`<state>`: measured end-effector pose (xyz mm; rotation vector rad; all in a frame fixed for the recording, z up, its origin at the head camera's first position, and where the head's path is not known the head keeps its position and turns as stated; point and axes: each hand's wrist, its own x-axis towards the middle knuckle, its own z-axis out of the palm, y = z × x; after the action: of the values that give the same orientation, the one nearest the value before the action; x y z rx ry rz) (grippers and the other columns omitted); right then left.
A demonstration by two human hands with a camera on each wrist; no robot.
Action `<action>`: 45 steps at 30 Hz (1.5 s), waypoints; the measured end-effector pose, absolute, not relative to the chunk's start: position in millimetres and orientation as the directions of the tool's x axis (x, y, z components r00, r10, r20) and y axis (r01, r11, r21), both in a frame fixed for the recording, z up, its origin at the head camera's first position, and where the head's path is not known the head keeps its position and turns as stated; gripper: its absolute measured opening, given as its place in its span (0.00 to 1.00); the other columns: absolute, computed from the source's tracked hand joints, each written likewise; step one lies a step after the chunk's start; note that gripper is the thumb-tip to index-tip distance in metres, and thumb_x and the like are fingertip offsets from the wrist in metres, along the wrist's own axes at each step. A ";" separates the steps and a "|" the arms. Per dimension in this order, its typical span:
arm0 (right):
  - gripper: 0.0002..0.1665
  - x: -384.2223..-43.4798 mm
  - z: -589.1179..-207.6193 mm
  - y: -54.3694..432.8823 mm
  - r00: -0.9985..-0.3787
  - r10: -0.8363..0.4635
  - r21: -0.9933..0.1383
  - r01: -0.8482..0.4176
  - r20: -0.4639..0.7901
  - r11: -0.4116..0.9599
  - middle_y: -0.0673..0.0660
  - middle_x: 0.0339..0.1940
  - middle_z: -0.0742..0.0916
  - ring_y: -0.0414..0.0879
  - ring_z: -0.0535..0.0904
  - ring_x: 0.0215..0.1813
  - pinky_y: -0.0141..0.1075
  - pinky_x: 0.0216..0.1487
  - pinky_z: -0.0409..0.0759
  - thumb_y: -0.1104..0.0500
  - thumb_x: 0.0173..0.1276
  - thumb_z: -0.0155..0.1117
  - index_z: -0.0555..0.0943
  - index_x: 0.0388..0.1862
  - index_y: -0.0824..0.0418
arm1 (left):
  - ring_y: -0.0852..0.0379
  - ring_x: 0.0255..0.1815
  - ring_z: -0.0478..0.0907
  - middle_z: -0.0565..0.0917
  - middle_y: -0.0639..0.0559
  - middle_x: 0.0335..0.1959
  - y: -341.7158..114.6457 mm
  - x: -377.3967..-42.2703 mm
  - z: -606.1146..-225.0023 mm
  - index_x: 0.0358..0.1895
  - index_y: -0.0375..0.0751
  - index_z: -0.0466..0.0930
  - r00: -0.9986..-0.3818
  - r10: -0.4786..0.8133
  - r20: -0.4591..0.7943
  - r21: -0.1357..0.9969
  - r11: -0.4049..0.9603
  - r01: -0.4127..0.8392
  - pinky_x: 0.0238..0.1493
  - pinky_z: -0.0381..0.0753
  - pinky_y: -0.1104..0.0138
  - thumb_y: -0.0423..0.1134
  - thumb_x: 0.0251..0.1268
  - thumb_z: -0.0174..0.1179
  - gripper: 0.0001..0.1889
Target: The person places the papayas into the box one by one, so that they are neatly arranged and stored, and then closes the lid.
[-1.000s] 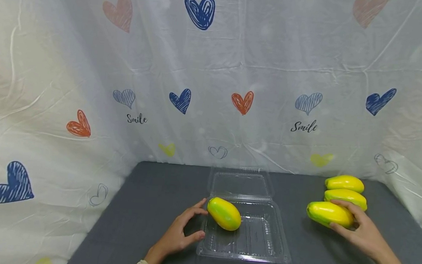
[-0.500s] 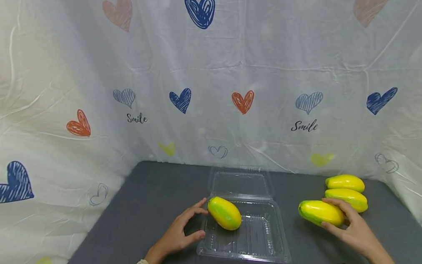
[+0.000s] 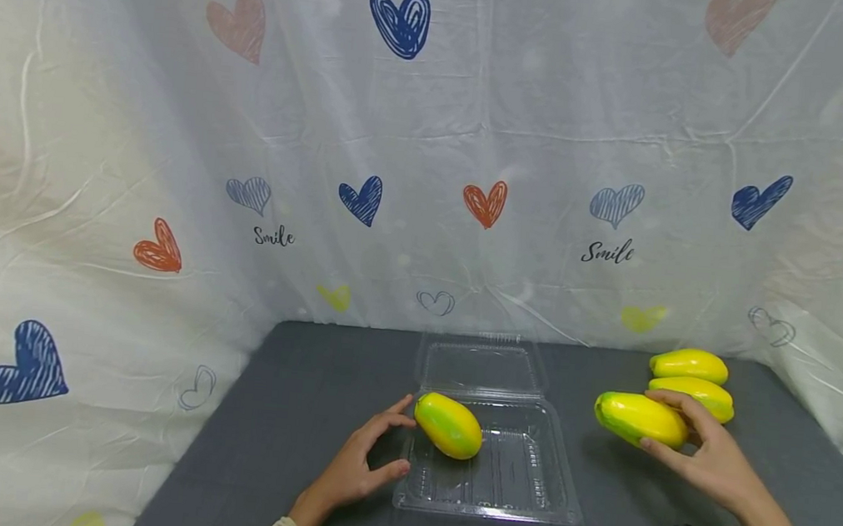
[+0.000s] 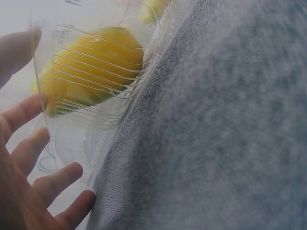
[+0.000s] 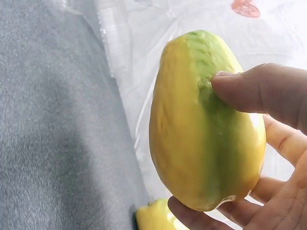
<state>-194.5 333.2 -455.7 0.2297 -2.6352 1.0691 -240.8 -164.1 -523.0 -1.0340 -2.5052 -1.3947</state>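
My right hand [image 3: 713, 460] grips a yellow-green papaya [image 3: 641, 419], thumb on its near side and fingers round its far side. The right wrist view shows that papaya [image 5: 206, 124] close up, with the thumb pressed on its green stripe. A clear plastic clamshell box [image 3: 506, 504] lies with its lid [image 3: 480, 368] folded back. One papaya [image 3: 448, 426] lies in the box's left half. My left hand [image 3: 355, 462] rests at the box's left side, fingers spread and fairly straight. In the left wrist view its fingertips touch the clear wall beside the papaya [image 4: 96, 67].
Two more papayas, a farther one [image 3: 688, 365] and a nearer one [image 3: 692, 395], lie side by side at the back right of the dark grey table [image 3: 289, 402]. A white curtain [image 3: 433, 130] printed with hearts hangs behind and at the sides.
My right hand has brought its papaya a little left, away from the two at the back right, and then slightly up. The left hand and the boxed papaya have stayed put.
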 end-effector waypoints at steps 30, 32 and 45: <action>0.35 -193.7 -445.5 309.8 -0.934 -0.096 -0.652 -0.310 0.343 0.692 0.51 0.59 0.78 0.21 0.71 0.50 0.26 0.45 0.78 0.54 0.63 0.77 0.73 0.67 0.58 | 0.48 0.82 0.60 0.61 0.52 0.82 -163.8 -239.1 -522.5 0.67 0.55 0.73 -0.773 0.514 0.373 0.728 0.354 0.587 0.76 0.66 0.45 0.38 0.68 0.65 0.25; 0.35 -194.0 -446.0 307.4 -0.932 -0.106 -0.654 -0.322 0.348 0.684 0.52 0.59 0.78 0.22 0.72 0.50 0.26 0.45 0.79 0.54 0.63 0.77 0.73 0.66 0.58 | 0.47 0.82 0.60 0.61 0.52 0.82 -163.8 -238.9 -522.5 0.67 0.55 0.72 -0.772 0.514 0.373 0.727 0.355 0.587 0.76 0.66 0.44 0.38 0.68 0.65 0.25; 0.35 -192.4 -439.1 295.5 -0.931 -0.119 -0.651 -0.328 0.344 0.685 0.56 0.60 0.81 0.24 0.73 0.51 0.27 0.47 0.79 0.53 0.63 0.77 0.73 0.65 0.56 | 0.47 0.82 0.60 0.60 0.51 0.82 -163.8 -240.2 -522.0 0.67 0.56 0.72 -0.774 0.514 0.369 0.733 0.351 0.582 0.75 0.66 0.42 0.38 0.69 0.65 0.25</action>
<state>-192.4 295.5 -439.1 0.3558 -2.6233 1.0913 -240.2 -163.8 -522.0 -1.0246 -2.5205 -1.4168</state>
